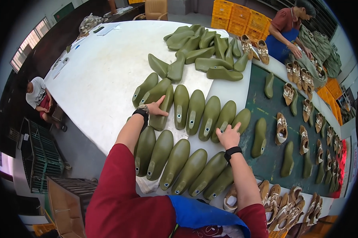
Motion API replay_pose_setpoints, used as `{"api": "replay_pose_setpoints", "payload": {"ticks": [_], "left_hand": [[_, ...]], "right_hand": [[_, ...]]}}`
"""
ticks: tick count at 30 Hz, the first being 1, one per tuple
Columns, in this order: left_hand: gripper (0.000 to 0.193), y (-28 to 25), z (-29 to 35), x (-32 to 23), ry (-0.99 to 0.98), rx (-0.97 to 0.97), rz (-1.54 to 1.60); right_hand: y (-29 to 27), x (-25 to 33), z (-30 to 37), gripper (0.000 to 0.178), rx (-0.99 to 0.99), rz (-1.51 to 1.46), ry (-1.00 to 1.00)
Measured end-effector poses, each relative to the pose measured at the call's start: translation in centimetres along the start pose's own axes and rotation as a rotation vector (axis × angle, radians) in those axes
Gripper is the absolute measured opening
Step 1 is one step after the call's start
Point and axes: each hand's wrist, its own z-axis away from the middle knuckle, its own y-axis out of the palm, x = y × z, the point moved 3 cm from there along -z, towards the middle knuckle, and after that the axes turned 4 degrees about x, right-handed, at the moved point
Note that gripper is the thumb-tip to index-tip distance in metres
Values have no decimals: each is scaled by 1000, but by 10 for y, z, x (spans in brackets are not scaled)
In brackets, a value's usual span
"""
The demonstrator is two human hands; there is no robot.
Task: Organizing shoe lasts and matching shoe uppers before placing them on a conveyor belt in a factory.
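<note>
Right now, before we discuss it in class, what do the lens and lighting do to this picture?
In the head view, fisheye distortion bows the edges of the white tabletop, and the corners fall to black; in the head view, soft highlights sit on the green shoe lasts; in the head view, the left hand and right hand show no strong blur.

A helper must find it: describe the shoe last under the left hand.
On the large white table, find two rows of green shoe lasts. In the row farther from the camera, look toward the left end. The wanted shoe last, unlike its neighbours, has the left hand across it.
</note>
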Motion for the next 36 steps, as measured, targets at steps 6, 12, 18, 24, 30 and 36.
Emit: {"api": "replay_pose_setpoints", "payload": {"ticks": [6, 12, 18, 24, 30, 36], "left_hand": [[116, 6, 9, -59, -255, -242, -329], [67, 4, -32, -58, -344, -545, -630], [35, 10, -39, -59, -181, -469, -531], [63, -5, -22, -42, -158, -323, -490], [51, -54, 4, -27, -143, -766, -468], [79, -56, 10, 26, -550, -583, -100]], "right_hand": [[1, -6, -4, 62, 35, 10, 35], [6, -5, -5, 63, 60, 9, 44], [-5, -13, -12, 87, 142, -155, 74], [-8, -1, -21, 73, 180, -130, 114], [-4, 6, 11, 78, 192, -73, 72], [1, 7, 14, 80, 180, 8, 75]]}}
